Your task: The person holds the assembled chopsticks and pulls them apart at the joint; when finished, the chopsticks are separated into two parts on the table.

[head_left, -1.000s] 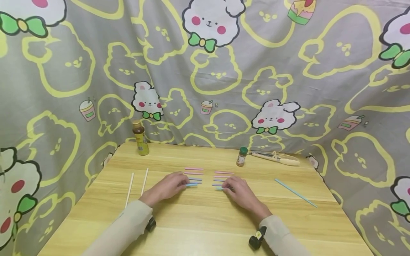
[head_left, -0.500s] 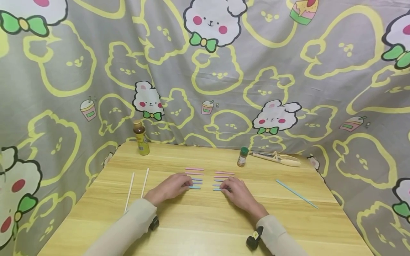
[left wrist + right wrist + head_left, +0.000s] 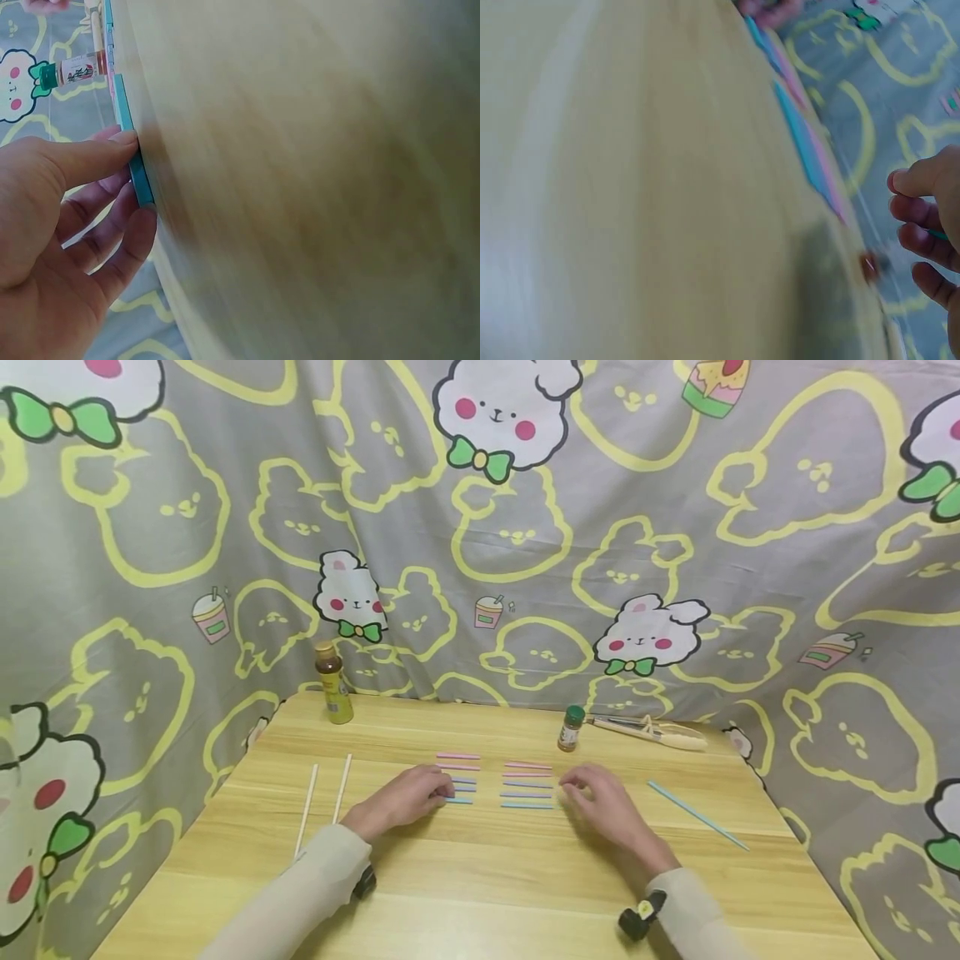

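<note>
Two columns of short coloured sticks lie crosswise on the table, pink at the back, then purple, with blue nearest me. My left hand point(image 3: 408, 795) pinches the outer end of the front blue stick point(image 3: 124, 105) of the left column, thumb on one side and fingertips on the other. The front blue stick point(image 3: 527, 806) of the right column lies flat. Just right of that column is my right hand point(image 3: 603, 802), its fingers loosely curled and nothing between them. In the right wrist view the right hand's fingers point(image 3: 919, 214) are apart from the sticks.
Two long white sticks point(image 3: 306, 810) lie at the left; a longer blue stick point(image 3: 697, 815) slants at the right. A yellow-labelled bottle point(image 3: 334, 687), a green-capped jar point(image 3: 571, 729) and wooden tongs point(image 3: 678, 740) are at the back, before a patterned curtain point(image 3: 420, 510).
My right hand has let go of the front blue stick of the right column and moved right. Earlier, the left hand shifted the left front blue stick slightly toward me, into line.
</note>
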{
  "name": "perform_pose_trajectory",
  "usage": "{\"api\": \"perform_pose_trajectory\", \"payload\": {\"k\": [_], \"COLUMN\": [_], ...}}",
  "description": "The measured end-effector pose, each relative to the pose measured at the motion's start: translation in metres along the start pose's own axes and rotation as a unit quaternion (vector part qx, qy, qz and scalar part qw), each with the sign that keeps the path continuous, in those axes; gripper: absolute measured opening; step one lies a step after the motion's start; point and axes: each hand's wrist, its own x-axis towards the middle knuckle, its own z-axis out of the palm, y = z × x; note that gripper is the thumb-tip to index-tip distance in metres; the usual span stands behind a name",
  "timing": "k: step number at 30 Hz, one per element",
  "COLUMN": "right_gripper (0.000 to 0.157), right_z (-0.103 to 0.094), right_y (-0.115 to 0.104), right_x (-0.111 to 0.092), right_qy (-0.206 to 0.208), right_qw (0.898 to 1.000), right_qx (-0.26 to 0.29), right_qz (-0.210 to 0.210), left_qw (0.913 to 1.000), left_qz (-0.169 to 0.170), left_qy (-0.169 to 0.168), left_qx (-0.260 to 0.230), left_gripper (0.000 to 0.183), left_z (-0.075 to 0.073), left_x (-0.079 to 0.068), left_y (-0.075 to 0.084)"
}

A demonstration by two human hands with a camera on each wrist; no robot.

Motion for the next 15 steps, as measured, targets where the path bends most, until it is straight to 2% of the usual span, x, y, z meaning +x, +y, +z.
{"api": "perform_pose_trajectory", "payload": {"k": [8, 15], "right_gripper": [0.013, 0.016], "right_z": [-0.07, -0.111], "right_y": [0.052, 0.098], "right_x": [-0.026, -0.061], "right_qy": [0.042, 0.059], "right_qw": [0.997, 0.993], "right_qx": [-0.051, -0.07], "right_qz": [0.039, 0.071], "left_qw": [1.0, 1.0], "left_qz": [0.006, 0.007], "left_qy": [0.0, -0.002], "left_qx": [0.001, 0.004], "left_gripper": [0.01, 0.01], "left_z": [0.001, 0.0], "left_x": [0.0, 0.0], "left_y": [0.0, 0.0]}}
